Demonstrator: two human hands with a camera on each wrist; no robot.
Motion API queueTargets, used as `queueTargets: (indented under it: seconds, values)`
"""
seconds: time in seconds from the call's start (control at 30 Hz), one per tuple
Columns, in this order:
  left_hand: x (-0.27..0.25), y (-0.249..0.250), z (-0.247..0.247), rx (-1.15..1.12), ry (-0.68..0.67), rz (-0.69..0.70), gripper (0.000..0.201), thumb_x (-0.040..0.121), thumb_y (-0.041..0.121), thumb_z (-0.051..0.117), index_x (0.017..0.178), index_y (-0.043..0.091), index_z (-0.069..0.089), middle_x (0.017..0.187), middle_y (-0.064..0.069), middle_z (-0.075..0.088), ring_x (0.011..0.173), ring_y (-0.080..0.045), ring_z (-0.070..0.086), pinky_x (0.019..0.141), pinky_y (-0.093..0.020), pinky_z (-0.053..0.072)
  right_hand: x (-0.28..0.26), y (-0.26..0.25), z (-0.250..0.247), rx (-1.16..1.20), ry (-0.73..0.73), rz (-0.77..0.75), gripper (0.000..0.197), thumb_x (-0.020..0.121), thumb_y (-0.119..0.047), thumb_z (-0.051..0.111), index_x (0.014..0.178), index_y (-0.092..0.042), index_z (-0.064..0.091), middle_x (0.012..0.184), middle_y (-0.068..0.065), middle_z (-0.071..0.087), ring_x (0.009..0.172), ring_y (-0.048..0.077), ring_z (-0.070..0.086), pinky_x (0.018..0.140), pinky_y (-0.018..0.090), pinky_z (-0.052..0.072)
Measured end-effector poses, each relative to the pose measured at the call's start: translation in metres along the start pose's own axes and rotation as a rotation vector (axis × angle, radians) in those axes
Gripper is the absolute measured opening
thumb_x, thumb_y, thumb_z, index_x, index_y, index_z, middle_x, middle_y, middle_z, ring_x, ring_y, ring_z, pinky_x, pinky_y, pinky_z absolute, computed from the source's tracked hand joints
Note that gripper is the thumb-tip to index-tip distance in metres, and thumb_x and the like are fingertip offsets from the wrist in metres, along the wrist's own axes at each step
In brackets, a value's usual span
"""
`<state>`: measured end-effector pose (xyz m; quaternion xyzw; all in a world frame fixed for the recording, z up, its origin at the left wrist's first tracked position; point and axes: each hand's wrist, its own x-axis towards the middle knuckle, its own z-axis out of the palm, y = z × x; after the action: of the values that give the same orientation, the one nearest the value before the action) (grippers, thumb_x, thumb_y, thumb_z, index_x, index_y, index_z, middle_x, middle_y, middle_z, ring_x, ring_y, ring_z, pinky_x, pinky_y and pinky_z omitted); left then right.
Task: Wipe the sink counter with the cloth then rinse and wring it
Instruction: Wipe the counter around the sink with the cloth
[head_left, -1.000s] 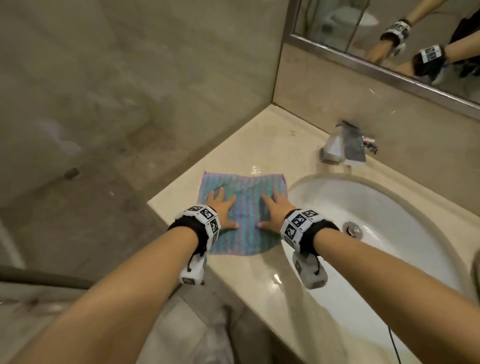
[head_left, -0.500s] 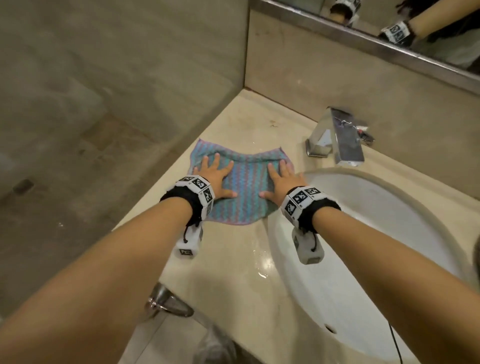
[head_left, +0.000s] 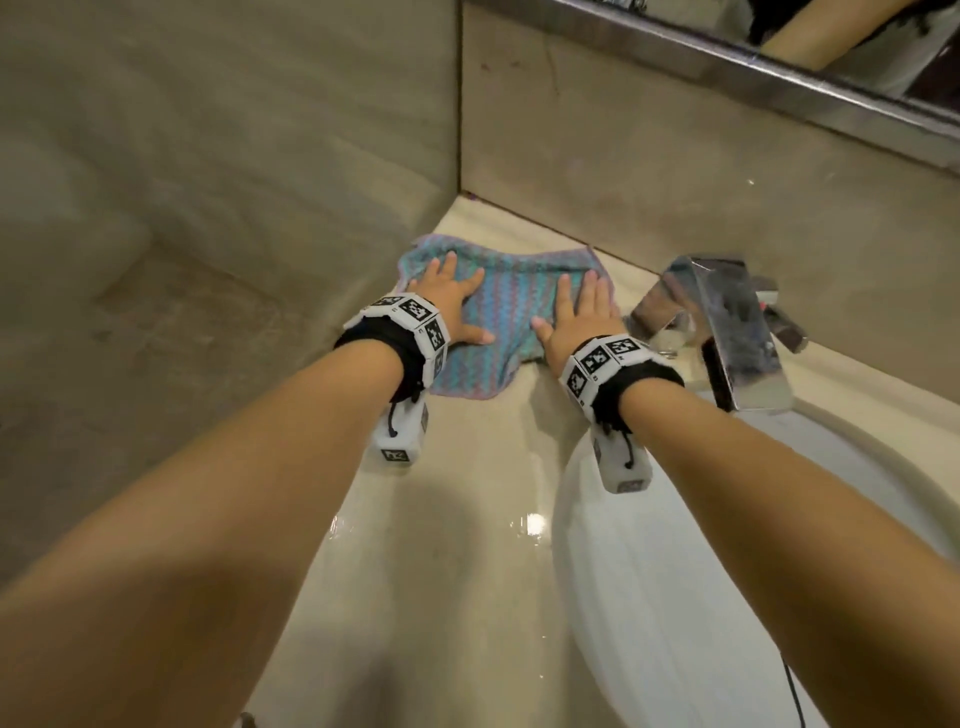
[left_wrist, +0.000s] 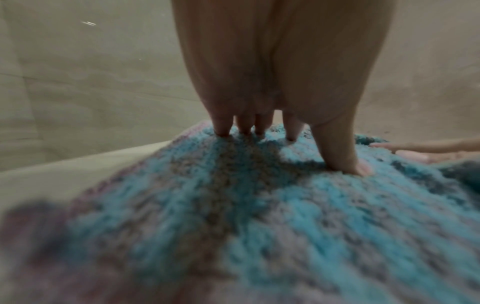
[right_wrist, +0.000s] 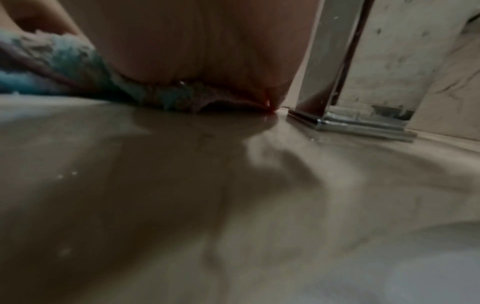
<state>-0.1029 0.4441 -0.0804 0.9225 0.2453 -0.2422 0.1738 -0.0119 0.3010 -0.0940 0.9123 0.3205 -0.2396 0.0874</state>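
A blue and purple striped cloth (head_left: 506, 306) lies spread on the beige counter (head_left: 457, 519), near its back left corner. My left hand (head_left: 449, 304) presses flat on the cloth's left half, fingers straight and spread. My right hand (head_left: 576, 317) presses flat on its right half, close to the tap. In the left wrist view my left hand's fingertips (left_wrist: 223, 131) dig into the fluffy cloth (left_wrist: 259, 216). In the right wrist view the right palm (right_wrist: 202, 51) bears down on the cloth's bunched edge (right_wrist: 161, 96) beside the tap's base (right_wrist: 350, 123).
A chrome square tap (head_left: 727, 322) stands right of the cloth, over the white basin (head_left: 675, 597). Tiled walls (head_left: 260, 130) close the counter at left and back, with a mirror (head_left: 831, 47) above. The counter's front part shines wet.
Both hands have pushed the cloth away from the front edge toward the back corner, beside the tap. The cloth's right edge has bunched up a little.
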Motion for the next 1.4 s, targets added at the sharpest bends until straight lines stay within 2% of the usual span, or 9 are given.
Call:
queueTargets:
  seconds: [0.13,0.33,0.73,1.07,1.4]
  values:
    - [0.024,0.0,-0.018,0.003,-0.007,0.034,0.092,0.083,0.05,0.06,0.151,0.026,0.004,0.159,-0.011,-0.013,0.147,-0.03,-0.008,0.12,-0.049,0.009,0.016,0.001,-0.008,0.018,0.019,0.022,0.069,0.098,-0.05,0.015,0.15,-0.012,-0.011,0.157,0.019,-0.016,0.147,0.032,-0.012,0.121,0.041,-0.002]
    - [0.047,-0.002,-0.033,-0.005,-0.021,0.06,0.094,0.081,0.05,0.062,0.151,0.027,0.004,0.159,-0.009,-0.015,0.147,-0.028,-0.01,0.119,-0.051,0.006,0.029,0.003,-0.016,-0.041,-0.017,0.031,0.071,0.097,-0.052,0.012,0.15,-0.011,-0.013,0.156,0.021,-0.017,0.146,0.035,-0.015,0.121,0.042,-0.008]
    - [0.038,-0.004,-0.024,0.055,-0.016,0.065,0.088,0.087,0.049,0.054,0.151,0.025,-0.002,0.158,-0.011,-0.017,0.147,-0.032,-0.012,0.117,-0.051,0.005,0.025,0.003,-0.011,-0.056,0.014,0.046,0.072,0.096,-0.055,0.014,0.151,-0.013,-0.01,0.157,0.018,-0.015,0.147,0.032,-0.012,0.121,0.04,-0.008]
    - [-0.021,-0.023,0.013,0.055,-0.01,0.059,0.082,0.089,0.051,0.049,0.15,0.032,-0.003,0.159,-0.005,-0.017,0.147,-0.03,-0.012,0.115,-0.058,0.006,-0.027,-0.001,0.018,-0.069,0.055,0.016,0.07,0.097,-0.053,0.016,0.151,-0.016,-0.009,0.158,0.016,-0.014,0.148,0.03,-0.01,0.12,0.04,-0.004]
    - [-0.13,-0.031,0.085,-0.021,-0.016,-0.104,0.077,0.093,0.05,0.041,0.148,0.035,-0.011,0.157,-0.001,-0.025,0.145,-0.031,-0.018,0.113,-0.061,0.001,-0.105,-0.018,0.063,-0.139,0.025,-0.118,0.069,0.096,-0.055,0.013,0.15,-0.021,-0.014,0.157,0.012,-0.02,0.147,0.028,-0.016,0.12,0.043,-0.007]
